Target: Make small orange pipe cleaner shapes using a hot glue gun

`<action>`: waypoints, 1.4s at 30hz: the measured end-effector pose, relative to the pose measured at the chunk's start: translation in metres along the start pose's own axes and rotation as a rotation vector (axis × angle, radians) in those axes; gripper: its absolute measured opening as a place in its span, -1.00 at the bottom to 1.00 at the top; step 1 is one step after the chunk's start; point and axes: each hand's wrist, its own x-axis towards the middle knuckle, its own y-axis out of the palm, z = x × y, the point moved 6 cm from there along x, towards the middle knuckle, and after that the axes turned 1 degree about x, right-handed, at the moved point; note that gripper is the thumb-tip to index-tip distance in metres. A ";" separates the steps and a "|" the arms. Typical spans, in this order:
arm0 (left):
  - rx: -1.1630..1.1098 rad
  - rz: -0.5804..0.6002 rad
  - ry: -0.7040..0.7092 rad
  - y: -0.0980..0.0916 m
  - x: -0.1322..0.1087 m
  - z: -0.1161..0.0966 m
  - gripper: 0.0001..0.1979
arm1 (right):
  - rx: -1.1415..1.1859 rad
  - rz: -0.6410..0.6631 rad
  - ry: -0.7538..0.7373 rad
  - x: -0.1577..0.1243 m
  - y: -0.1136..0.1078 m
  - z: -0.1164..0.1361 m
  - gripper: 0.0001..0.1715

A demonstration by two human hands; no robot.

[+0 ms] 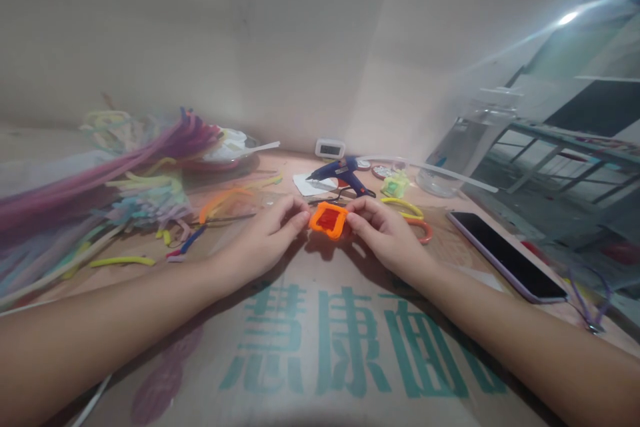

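Note:
Between my two hands sits a small orange pipe-cleaner frame with a red centre (328, 219), held just above the cardboard sheet (320, 347). My left hand (273, 233) pinches its left edge with fingers curled. My right hand (383, 230) pinches its right edge the same way. Both forearms reach in from the lower corners.
A blue glue gun (343, 175) lies behind the frame, next to a small white digital display (330, 147). Piles of coloured pipe cleaners (130, 173) cover the left side. A phone (507, 255) lies at the right, a clear plastic jar (460, 153) behind it.

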 end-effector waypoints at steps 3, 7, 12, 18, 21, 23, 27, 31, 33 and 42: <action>0.005 -0.027 0.004 -0.002 0.000 0.000 -0.72 | -0.246 -0.032 -0.143 -0.003 -0.001 0.010 -0.89; -0.110 -0.051 0.006 -0.001 0.000 0.003 -0.74 | -0.396 -0.014 -0.254 -0.007 0.001 0.020 -0.90; -0.175 0.037 -0.035 0.008 0.000 0.006 -0.53 | -0.435 0.003 -0.314 -0.010 0.002 0.023 -0.92; -0.194 0.148 0.017 0.014 -0.003 0.003 -0.52 | -0.506 0.032 -0.372 -0.013 0.005 0.026 -0.90; -0.224 0.144 0.039 0.014 -0.003 0.005 -0.53 | -0.489 0.072 -0.364 -0.013 0.007 0.026 -0.88; -0.236 0.141 0.054 0.014 -0.003 0.006 -0.53 | -0.462 0.092 -0.370 -0.012 0.008 0.026 -0.84; -0.241 0.164 0.070 0.015 -0.004 0.004 -0.53 | -0.449 0.107 -0.374 -0.012 0.007 0.024 -0.83; -0.235 0.160 0.085 0.015 -0.005 -0.001 -0.55 | -0.485 0.096 -0.369 -0.012 0.008 0.025 -0.85; -0.211 0.169 0.085 0.016 -0.005 -0.003 -0.62 | -0.510 0.094 -0.388 -0.013 0.009 0.026 -0.86; 0.127 0.125 0.297 0.010 -0.002 -0.013 -0.86 | -0.535 0.122 -0.467 -0.017 0.015 0.030 -0.86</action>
